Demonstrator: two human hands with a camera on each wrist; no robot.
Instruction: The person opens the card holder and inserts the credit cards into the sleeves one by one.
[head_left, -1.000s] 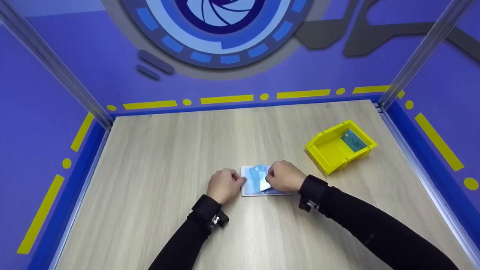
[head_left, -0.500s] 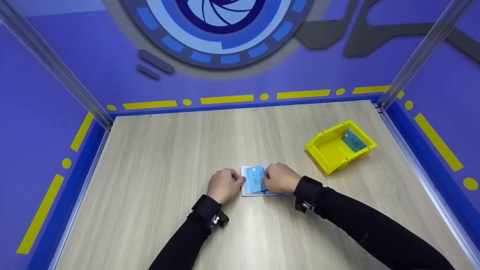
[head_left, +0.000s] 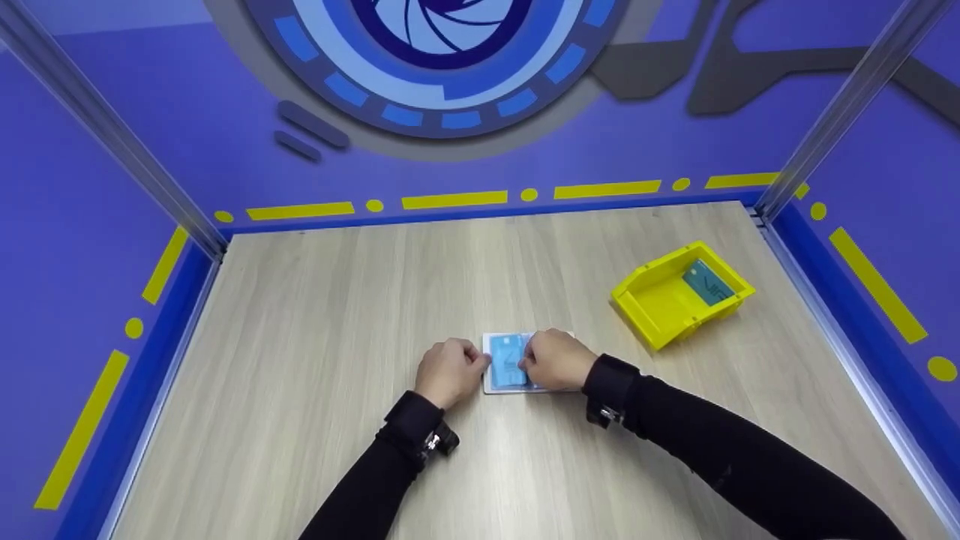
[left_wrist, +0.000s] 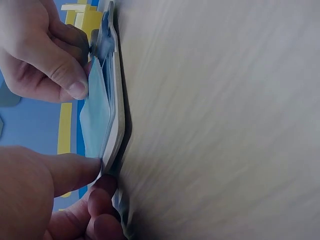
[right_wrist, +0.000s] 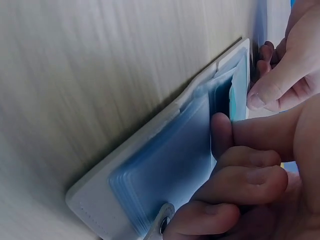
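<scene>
A white card holder (right_wrist: 90,200) with clear plastic sleeves (right_wrist: 165,155) lies spread open on the table. On its left side is a light blue card (head_left: 508,361), which looks at least partly inside a sleeve. My left hand (head_left: 448,373) pinches the holder's left edge, thumb on top and fingertips under the cover, as the left wrist view shows. My right hand (head_left: 559,361) has its fingers curled and pinches the card's right edge. In the right wrist view, a strap with a metal snap (right_wrist: 164,225) hangs by the holder's near edge, partly behind my right fingers.
A yellow bin (head_left: 660,304) stands to the right, beyond my right hand, with a dark green card (head_left: 707,283) leaning inside. Blue panels (head_left: 480,172) with yellow marks wall the wooden table (head_left: 337,300) at the back and both sides.
My right hand has moved a little left with the light blue card. The card has gone from tilted to nearly square with the holder. My left hand has stayed put.
</scene>
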